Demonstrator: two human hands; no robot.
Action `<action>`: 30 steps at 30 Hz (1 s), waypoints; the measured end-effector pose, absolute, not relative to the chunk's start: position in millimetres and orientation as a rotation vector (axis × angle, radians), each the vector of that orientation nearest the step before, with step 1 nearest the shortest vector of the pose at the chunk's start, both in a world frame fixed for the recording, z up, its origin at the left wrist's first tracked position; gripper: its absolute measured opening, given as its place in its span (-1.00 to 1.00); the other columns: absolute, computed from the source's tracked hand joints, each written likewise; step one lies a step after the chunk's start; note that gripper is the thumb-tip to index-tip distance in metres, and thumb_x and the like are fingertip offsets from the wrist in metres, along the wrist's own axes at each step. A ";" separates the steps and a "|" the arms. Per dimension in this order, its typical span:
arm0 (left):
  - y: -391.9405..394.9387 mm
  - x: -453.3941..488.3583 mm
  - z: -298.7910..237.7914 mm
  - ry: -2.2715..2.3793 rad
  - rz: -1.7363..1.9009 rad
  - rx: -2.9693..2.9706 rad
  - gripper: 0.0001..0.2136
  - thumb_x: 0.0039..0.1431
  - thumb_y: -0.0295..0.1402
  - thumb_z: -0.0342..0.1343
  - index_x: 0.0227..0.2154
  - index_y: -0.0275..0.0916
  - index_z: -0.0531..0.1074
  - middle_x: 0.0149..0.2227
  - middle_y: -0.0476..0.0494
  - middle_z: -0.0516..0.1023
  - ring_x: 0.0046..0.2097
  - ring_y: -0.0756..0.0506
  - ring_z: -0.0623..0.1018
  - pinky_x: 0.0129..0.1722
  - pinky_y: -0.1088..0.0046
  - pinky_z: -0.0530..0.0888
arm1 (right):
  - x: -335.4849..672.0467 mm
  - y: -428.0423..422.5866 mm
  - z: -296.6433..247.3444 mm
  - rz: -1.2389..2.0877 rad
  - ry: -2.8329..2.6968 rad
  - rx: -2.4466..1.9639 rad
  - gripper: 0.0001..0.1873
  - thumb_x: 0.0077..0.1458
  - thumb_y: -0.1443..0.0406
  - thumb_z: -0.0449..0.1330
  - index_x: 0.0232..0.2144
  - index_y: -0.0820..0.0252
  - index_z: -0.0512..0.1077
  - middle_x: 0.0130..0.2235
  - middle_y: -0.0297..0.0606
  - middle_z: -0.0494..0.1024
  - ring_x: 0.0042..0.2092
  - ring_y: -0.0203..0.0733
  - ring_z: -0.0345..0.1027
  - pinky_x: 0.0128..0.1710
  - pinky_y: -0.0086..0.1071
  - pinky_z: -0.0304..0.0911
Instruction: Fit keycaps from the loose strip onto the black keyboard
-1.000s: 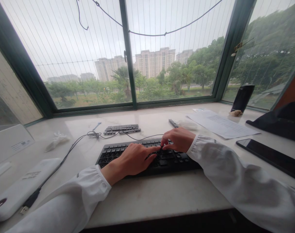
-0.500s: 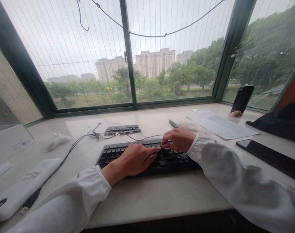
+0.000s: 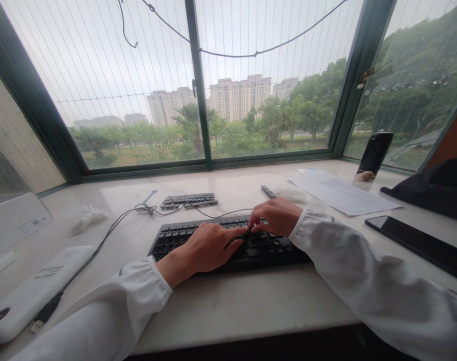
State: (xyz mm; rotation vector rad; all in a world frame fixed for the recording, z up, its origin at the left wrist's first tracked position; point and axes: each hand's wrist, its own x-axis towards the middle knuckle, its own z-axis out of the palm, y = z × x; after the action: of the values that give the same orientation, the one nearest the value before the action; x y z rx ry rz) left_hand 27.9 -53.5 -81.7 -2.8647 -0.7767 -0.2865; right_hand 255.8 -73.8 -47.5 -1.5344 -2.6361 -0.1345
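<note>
A black keyboard (image 3: 213, 268) lies on the pale stone counter, with keycaps off across part of its left side. My left hand (image 3: 209, 245) rests over its middle, index finger stretched toward the right fingertips and thumb apart from it. No object shows in that hand. At the keys just right of centre, my right hand (image 3: 275, 215) has thumb and index finger pinched together. Whatever sits between those fingertips is dark and too small to make out. Behind the keyboard, loose black keycaps (image 3: 189, 200) are set out in rows.
A black cable (image 3: 116, 225) runs left to a USB plug (image 3: 36, 326) beside a white device (image 3: 36, 291). On the right are a paper sheet (image 3: 341, 193), a phone (image 3: 420, 245), a black cylinder (image 3: 377, 153) and dark cloth (image 3: 435, 185). A pen-like object (image 3: 268, 191) lies behind my right hand.
Both hands hold almost the same place over the keyboard. The right fingertips have shifted very slightly; the objects around are unmoved.
</note>
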 end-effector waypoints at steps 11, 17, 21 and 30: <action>-53.8 28.6 -79.7 -0.746 -0.258 -2.861 -0.59 0.33 -0.18 -0.26 0.18 -0.01 0.23 -0.46 -0.13 0.54 -0.45 -0.12 0.54 -0.37 0.38 0.40 | 256.2 -72.3 -50.6 -0.120 -2.592 -1.544 -0.85 0.05 0.17 0.19 -0.33 -0.05 0.56 -0.30 -0.42 0.61 -0.26 -0.26 0.43 -0.35 -0.44 0.13; -57.8 30.9 -78.1 -0.752 -0.238 -2.864 -0.61 0.33 -0.22 -0.25 0.12 -0.06 0.30 -0.49 -0.13 0.52 -0.47 -0.11 0.52 -0.38 0.38 0.40 | 255.6 -70.2 -54.1 -0.039 -2.518 -1.590 -0.86 0.00 0.17 0.21 -0.38 -0.05 0.58 -0.32 -0.39 0.62 -0.24 -0.22 0.45 -0.29 -0.41 0.18; -61.6 35.6 -77.3 -0.771 -0.240 -2.864 -0.64 0.32 -0.27 -0.26 0.04 -0.08 0.36 -0.45 -0.15 0.54 -0.48 -0.11 0.52 -0.39 0.36 0.40 | 255.2 -68.1 -55.6 -0.011 -2.507 -1.608 -0.86 -0.02 0.16 0.22 -0.40 -0.06 0.58 -0.33 -0.39 0.62 -0.24 -0.19 0.46 -0.29 -0.39 0.20; -58.3 41.4 -74.4 -0.808 -0.269 -2.882 -0.60 0.34 -0.19 -0.27 -0.19 -0.11 0.51 -0.42 -0.18 0.56 -0.42 -0.13 0.54 -0.41 0.40 0.35 | 243.9 -82.8 -44.0 -0.174 -2.664 -1.655 -0.81 0.01 0.30 0.15 -0.38 -0.03 0.57 -0.29 -0.35 0.61 -0.25 -0.15 0.46 -0.36 -0.40 0.17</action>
State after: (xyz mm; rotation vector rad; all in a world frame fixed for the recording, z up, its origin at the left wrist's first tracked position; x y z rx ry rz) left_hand 41.4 -58.3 -74.4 -2.8820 -0.8084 -0.2691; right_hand 243.9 -82.8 -44.0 -1.6547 -2.6640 -0.1737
